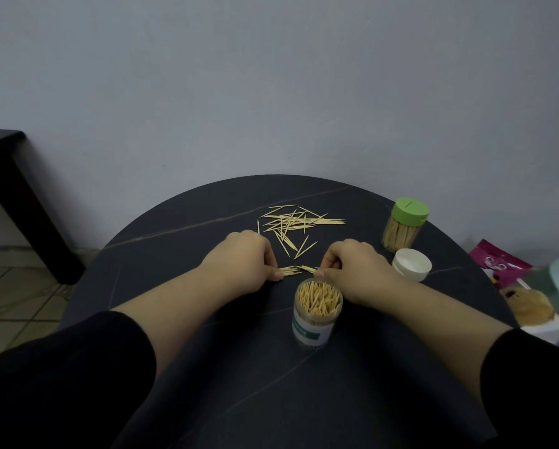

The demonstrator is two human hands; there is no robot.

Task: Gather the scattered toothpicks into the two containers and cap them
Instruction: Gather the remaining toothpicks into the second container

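Dark round table (187,228), left grip (243,264) and right grip (357,270) pinching toothpick bundle (290,271) between them

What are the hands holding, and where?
Toothpicks on the table. The left hand pinches one little bunch by its left end; the right hand another by its right end.

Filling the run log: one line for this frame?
phase: gathering | left hand: pinches toothpick bundle | right hand: pinches same bundle | open container: uncapped | white cap: off | green-lid container: capped | scattered toothpicks: uncollected
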